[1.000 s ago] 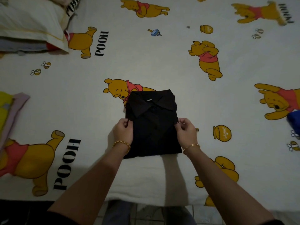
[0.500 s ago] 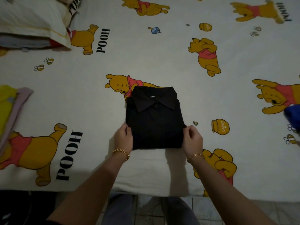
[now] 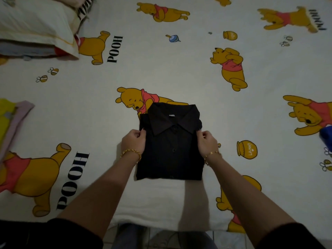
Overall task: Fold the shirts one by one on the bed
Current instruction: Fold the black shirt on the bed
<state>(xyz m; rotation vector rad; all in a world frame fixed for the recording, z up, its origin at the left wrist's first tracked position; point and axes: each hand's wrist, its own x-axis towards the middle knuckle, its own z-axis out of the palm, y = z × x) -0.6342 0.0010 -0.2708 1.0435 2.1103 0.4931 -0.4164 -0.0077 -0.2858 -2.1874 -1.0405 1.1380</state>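
Head view: the folded black shirt (image 3: 172,150) lies collar-far on the bed sheet (image 3: 179,72), close to its near edge and between both hands. The left hand (image 3: 133,142) pinches its left edge with curled fingers just below the collar; the right hand (image 3: 206,142) pinches the right edge likewise. Folded clothes (image 3: 7,123) sit well left, a pillow (image 3: 34,24) far left.

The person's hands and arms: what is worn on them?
The left hand has a chunky gold chain bracelet at the wrist; the right hand has a thinner gold bracelet. Dark sleeves end near the elbows, above bare forearms.
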